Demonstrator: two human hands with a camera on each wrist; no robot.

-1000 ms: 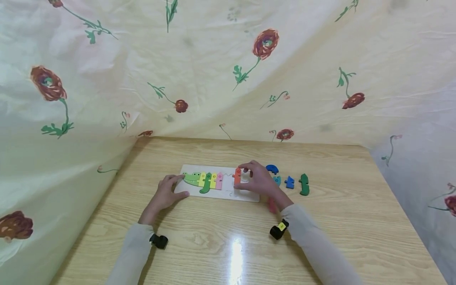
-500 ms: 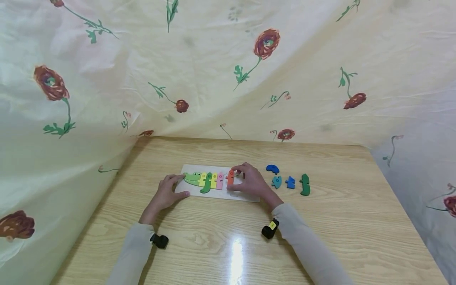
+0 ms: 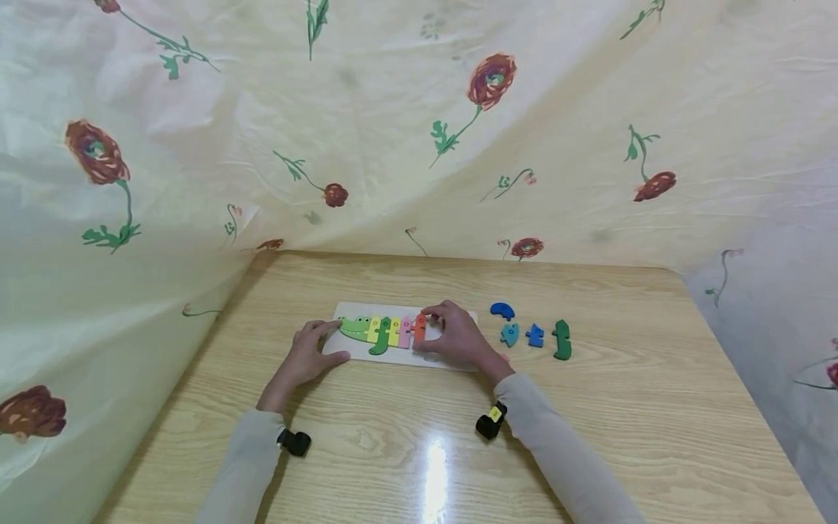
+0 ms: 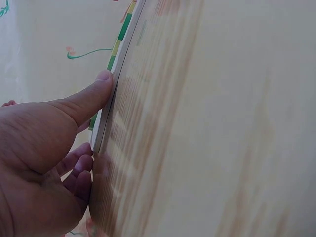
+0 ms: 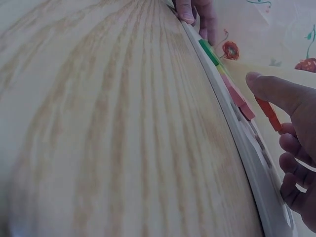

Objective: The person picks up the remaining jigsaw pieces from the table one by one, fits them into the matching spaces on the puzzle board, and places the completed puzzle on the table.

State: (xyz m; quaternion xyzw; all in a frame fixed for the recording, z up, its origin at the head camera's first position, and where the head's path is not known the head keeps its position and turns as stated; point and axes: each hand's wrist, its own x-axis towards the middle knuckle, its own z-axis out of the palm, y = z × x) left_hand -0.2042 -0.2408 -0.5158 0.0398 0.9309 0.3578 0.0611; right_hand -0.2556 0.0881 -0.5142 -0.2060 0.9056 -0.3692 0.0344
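A white puzzle board [image 3: 406, 357] lies on the table, with a green crocodile head [image 3: 354, 329] and yellow, green and pink pieces in a row on it. My left hand [image 3: 308, 353] grips the board's left end, the thumb [image 4: 102, 81] at its near edge and the index finger by the crocodile head. Between thumb and fingers, my right hand [image 3: 455, 338] pinches an orange puzzle piece [image 3: 420, 330] just right of the pink piece [image 3: 405, 332]. The right wrist view shows the orange piece [image 5: 269, 115] tilted, raised over the board.
Right of the board lie loose pieces: a dark blue arc [image 3: 503, 311], a teal piece [image 3: 510, 334], a blue piece [image 3: 535, 335] and a green leg piece [image 3: 561, 340]. A reddish piece [image 3: 505, 357] shows partly behind the right wrist. Flowered cloth [image 3: 366, 145] rises behind the table.
My right hand has moved left with the orange piece, from the right part of the board to close beside the pink piece. The left hand has stayed in place.
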